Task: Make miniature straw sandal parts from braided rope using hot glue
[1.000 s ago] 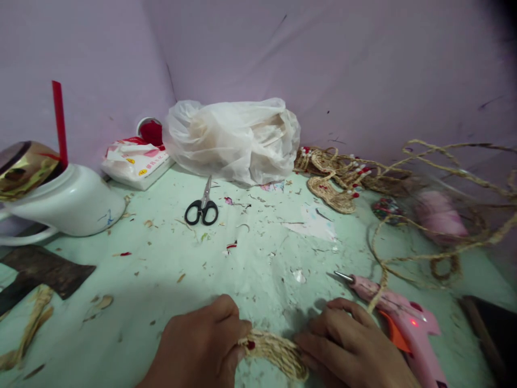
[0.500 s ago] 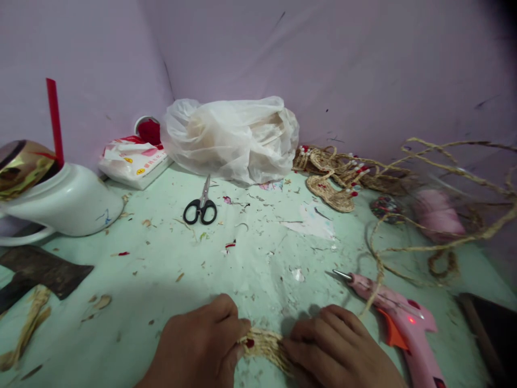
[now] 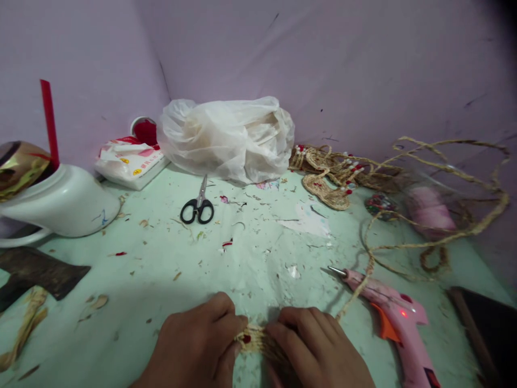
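Note:
A small woven straw piece (image 3: 255, 341) with a dark red spot near its left end lies between my hands at the bottom middle. My left hand (image 3: 197, 339) pinches its left end between thumb and fingers. Closed on its right part, my right hand (image 3: 315, 345) hides much of that side. A braided straw cord (image 3: 355, 291) runs from behind my right hand up to loops at the right. Just right of that hand lies a pink glue gun (image 3: 398, 310) with a lit red light, its metal tip pointing left.
Black-handled scissors (image 3: 197, 209) lie mid-table among scraps. Behind are a white plastic bag (image 3: 230, 140), a tissue pack (image 3: 135, 164) and finished-looking woven pieces (image 3: 327, 191). A white mug (image 3: 68, 202) and a dark axe-like head (image 3: 44, 272) are left; a dark flat object (image 3: 484, 323) is right.
My right hand has slid left along the woven piece, closer to my left hand, covering more of it. The cord has shifted left with it. My left hand keeps its pinch.

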A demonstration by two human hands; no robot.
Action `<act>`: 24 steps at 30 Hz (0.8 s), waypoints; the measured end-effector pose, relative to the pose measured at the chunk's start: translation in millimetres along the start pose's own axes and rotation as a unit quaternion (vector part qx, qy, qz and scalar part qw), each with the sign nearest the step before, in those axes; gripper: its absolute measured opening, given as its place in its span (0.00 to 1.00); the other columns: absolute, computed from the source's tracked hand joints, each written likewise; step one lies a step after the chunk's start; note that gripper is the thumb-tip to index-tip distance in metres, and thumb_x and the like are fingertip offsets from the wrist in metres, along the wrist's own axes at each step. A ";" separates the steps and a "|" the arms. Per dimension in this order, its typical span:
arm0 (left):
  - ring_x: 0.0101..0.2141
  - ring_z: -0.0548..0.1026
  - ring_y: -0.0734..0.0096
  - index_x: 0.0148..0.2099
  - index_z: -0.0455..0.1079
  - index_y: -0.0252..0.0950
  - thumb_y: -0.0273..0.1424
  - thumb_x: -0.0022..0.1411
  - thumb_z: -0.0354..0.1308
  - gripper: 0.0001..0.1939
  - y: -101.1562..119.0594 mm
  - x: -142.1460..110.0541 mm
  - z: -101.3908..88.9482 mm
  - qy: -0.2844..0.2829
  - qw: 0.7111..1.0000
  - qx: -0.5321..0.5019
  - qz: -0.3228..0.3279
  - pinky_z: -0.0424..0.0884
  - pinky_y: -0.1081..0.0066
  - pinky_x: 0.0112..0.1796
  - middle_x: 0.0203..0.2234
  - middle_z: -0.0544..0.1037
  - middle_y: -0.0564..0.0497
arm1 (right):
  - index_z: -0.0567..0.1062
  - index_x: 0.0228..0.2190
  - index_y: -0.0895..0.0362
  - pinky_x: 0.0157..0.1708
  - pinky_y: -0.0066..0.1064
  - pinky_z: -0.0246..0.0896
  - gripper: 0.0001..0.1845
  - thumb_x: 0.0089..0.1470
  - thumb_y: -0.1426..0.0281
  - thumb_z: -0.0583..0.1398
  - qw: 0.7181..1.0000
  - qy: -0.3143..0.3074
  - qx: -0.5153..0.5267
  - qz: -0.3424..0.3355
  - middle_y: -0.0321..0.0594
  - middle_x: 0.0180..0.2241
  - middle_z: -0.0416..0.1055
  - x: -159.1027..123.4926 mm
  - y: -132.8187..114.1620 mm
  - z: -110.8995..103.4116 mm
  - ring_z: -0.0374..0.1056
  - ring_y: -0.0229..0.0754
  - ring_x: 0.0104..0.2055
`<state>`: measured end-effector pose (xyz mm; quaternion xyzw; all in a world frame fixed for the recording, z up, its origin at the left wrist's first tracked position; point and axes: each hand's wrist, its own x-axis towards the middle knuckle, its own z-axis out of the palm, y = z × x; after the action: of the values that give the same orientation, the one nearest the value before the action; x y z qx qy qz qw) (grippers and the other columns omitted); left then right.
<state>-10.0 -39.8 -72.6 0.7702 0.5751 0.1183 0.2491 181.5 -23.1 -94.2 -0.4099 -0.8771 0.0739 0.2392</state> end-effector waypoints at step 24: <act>0.32 0.66 0.65 0.31 0.67 0.38 0.22 0.51 0.49 0.08 13.7 6.3 8.1 0.058 0.996 -0.014 0.063 0.66 0.67 0.31 0.29 0.70 0.50 | 0.67 0.45 0.60 0.31 0.37 0.62 0.22 0.45 0.72 0.57 0.992 0.008 0.091 0.089 0.45 0.34 0.70 1.4 -12.1 -4.8 0.65 0.46 0.34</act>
<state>7.1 -38.7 -73.0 0.7932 0.5370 0.1863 0.2185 174.8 -30.3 -85.6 -0.4634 -0.8248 0.1710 0.2751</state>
